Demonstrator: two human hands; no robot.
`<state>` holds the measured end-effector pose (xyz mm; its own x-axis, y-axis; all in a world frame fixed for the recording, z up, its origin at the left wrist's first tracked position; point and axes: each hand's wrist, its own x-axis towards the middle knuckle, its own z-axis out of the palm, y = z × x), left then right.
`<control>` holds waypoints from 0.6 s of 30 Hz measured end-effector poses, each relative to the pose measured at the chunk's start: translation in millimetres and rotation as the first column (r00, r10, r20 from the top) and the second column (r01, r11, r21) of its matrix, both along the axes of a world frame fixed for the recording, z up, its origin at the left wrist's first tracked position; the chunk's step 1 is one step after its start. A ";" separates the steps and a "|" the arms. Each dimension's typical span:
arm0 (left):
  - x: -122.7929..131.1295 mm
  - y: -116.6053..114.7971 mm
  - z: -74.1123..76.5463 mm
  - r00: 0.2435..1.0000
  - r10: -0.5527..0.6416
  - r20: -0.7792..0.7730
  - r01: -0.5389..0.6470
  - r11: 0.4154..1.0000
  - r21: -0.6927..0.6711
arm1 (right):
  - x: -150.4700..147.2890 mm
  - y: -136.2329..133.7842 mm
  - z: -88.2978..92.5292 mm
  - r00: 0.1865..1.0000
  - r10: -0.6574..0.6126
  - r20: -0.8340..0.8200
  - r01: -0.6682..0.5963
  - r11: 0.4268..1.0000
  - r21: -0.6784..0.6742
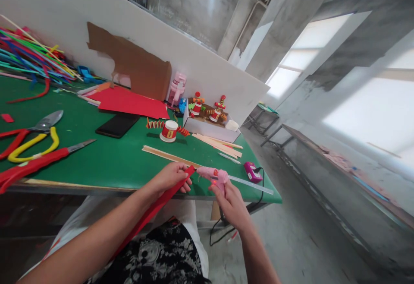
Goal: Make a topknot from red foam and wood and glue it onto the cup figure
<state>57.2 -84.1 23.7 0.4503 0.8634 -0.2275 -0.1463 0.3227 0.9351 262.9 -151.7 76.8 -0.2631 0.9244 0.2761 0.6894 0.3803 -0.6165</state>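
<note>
My left hand (173,178) pinches a long red strip (155,208) near its upper end; the rest of the strip trails down along my forearm to my lap. In my right hand (232,202) is a pink hot glue gun (218,176), gripped by its handle, with a small red light showing. Its nozzle points left and sits close to the strip's end; I cannot tell whether they touch. A clear glue stick (250,184) sticks out of the gun's back. Beyond my hands lies a tan strip (168,153) on the green table (119,163).
A red-and-white cup figure (169,131) with folded paper arms stands mid-table. Behind it, a white box (210,128) holds two similar figures. Pliers (45,124) and scissors (48,159) lie left, near a black phone (117,125) and red sheets (129,102). A purple box (252,172) with a cord sits right.
</note>
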 end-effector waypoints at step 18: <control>0.6 1.1 -2.1 1.000 0.004 -0.005 -0.004 1.000 0.000 | -4.7 3.0 -7.8 1.000 0.009 -0.019 -0.009 1.000 0.005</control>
<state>57.8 -83.0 21.6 0.4454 0.8654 -0.2295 -0.1433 0.3219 0.9359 258.2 -148.7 69.0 -0.2663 0.9205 0.2860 0.6741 0.3899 -0.6273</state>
